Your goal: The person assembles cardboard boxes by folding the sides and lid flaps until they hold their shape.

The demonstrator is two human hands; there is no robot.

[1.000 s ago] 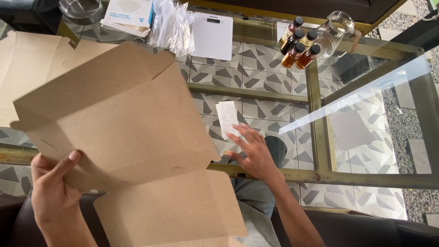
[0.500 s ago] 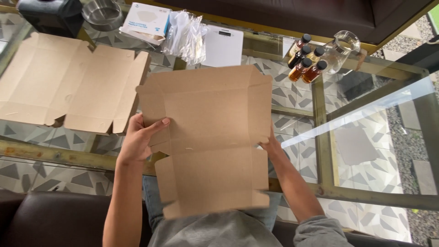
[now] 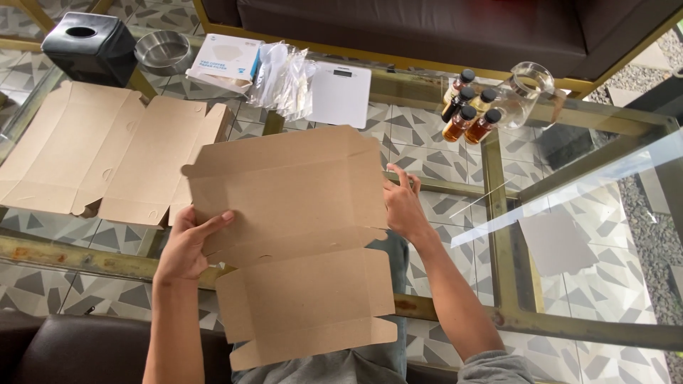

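A flat, unfolded brown cardboard box blank [image 3: 292,220] lies in front of me over the near edge of the glass table [image 3: 555,135], its lower flaps hanging over my lap. My left hand [image 3: 186,245] grips its left edge, thumb on top. At the blank's right edge is my right hand [image 3: 403,206], fingers touching the cardboard with the index finger stretched out. A second flat cardboard blank [image 3: 107,156] rests on the glass to the left.
Along the far edge of the table stand a black tissue box [image 3: 89,46], a metal bowl [image 3: 162,50], a paper packet [image 3: 224,62], bagged plastic spoons [image 3: 283,78], a white scale [image 3: 340,92], several small amber bottles [image 3: 469,107] and a glass jug [image 3: 525,91]. A dark sofa lies beyond.
The cardboard blank has come down from a raised tilt to lie flat before me. My right hand left the small white item on the glass and went to the blank's right edge.
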